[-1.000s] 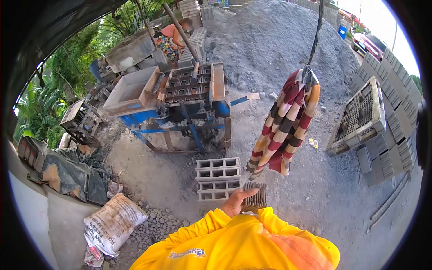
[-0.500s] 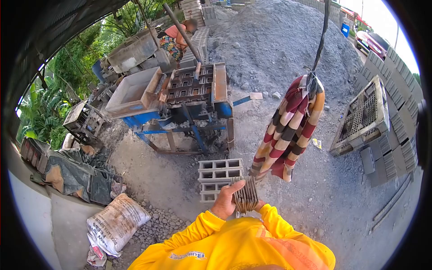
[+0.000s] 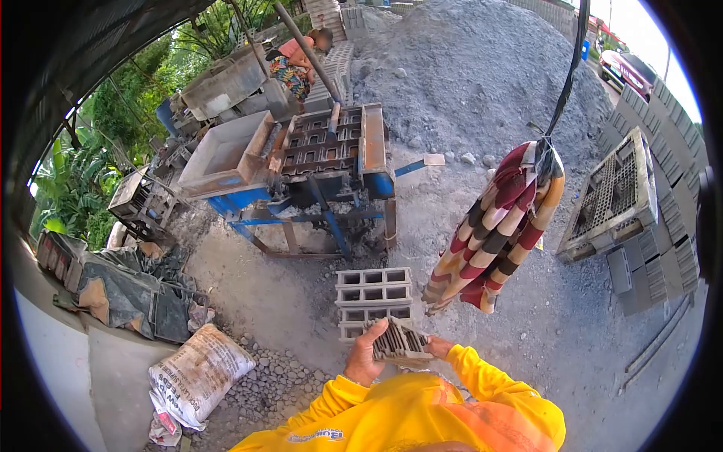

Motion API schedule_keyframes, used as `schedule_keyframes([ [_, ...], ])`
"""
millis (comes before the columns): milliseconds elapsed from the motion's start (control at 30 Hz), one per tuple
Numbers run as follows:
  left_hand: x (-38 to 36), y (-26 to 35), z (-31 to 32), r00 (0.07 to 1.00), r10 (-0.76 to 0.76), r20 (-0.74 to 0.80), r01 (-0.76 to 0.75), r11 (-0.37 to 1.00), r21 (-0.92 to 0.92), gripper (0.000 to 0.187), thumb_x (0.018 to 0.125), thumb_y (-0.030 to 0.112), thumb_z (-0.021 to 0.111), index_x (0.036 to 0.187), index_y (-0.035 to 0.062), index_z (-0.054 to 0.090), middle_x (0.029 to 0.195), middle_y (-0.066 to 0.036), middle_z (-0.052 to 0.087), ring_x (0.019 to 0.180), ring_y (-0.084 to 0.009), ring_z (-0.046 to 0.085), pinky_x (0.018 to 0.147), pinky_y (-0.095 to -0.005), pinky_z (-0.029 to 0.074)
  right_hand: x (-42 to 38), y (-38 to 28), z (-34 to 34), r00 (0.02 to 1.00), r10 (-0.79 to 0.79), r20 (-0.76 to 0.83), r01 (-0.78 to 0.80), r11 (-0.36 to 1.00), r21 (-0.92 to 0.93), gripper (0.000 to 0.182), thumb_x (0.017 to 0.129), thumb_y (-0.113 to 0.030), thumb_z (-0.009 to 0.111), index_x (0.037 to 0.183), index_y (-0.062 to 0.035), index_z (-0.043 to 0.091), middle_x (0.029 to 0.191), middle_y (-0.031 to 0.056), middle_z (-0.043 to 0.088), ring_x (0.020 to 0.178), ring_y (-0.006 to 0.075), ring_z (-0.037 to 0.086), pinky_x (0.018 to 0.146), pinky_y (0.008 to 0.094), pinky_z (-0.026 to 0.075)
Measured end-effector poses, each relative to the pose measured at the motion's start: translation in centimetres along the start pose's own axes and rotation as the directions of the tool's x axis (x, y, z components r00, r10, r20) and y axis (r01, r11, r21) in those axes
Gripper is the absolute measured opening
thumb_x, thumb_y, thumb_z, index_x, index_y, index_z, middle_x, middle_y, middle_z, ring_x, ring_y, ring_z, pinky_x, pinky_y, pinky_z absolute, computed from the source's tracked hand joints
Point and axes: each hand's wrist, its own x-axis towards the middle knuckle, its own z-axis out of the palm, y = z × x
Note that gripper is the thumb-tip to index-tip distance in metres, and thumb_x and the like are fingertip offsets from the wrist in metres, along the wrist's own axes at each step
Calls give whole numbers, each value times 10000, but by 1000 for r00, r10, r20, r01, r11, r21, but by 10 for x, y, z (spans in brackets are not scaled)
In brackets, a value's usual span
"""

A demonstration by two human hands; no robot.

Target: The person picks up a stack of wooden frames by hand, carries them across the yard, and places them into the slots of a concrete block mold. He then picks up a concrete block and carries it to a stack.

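Close to my body, a stack of thin, grey-brown flat plates [image 3: 403, 343] is held between both hands. My left hand [image 3: 364, 360] grips its left side, thumb along the upper edge. On the opposite side, the fingers of my right hand [image 3: 439, 346] are closed at the stack's right end. The plates fan slightly, with dark gaps between them. Just beyond the stack, grey hollow concrete blocks [image 3: 373, 277] lie on the ground, partly overlapped by it and my left hand.
A blue-framed block mould machine [image 3: 320, 154] stands ahead. Striped cloth [image 3: 489, 233] hangs from a cord at right. A filled sack [image 3: 199, 369] lies left on gravel. Behind rises a grey sand pile [image 3: 467, 75]. Another person [image 3: 294, 68] bends at the back; stacked blocks [image 3: 659, 233] line the right.
The stack has tilted and turned, showing more of its plate edges. My right hand has come out to the right and into fuller view. The hanging cloth appears farther right.
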Motion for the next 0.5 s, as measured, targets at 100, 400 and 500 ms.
schedule_keyframes([
  [100, 3, -4, 1, 999, 26, -37, -23, 998, 62, 252, 901, 246, 697, 1029, 30, 687, 995, -85, 726, 867, -207, 708, 827, -336, 574, -29, -56, 12, 994, -99, 55, 87, 976, 198, 503, 825, -249, 637, 1286, -50, 607, 1134, 49, 677, 989, 165, 600, 909, 311, 470],
  [400, -4, -12, 18, 994, 76, -79, -51, 956, 288, 239, 869, 227, 740, 1026, 51, 703, 991, -80, 737, 847, -220, 717, 807, -343, 579, 36, 37, 31, 927, -83, 366, -157, 799, 581, 615, 785, -298, 708, 1342, -74, 573, 1264, 66, 648, 1121, 203, 605, 1000, 355, 461],
  [500, -12, -7, 33, 995, 17, -100, 7, 973, 232, 245, 873, 234, 737, 1029, 50, 701, 993, -85, 735, 862, -220, 714, 820, -347, 574, 40, 46, 37, 906, -99, 412, -210, 739, 640, 632, 781, -314, 719, 1349, -79, 569, 1285, 72, 643, 1145, 212, 605, 1015, 370, 458],
])
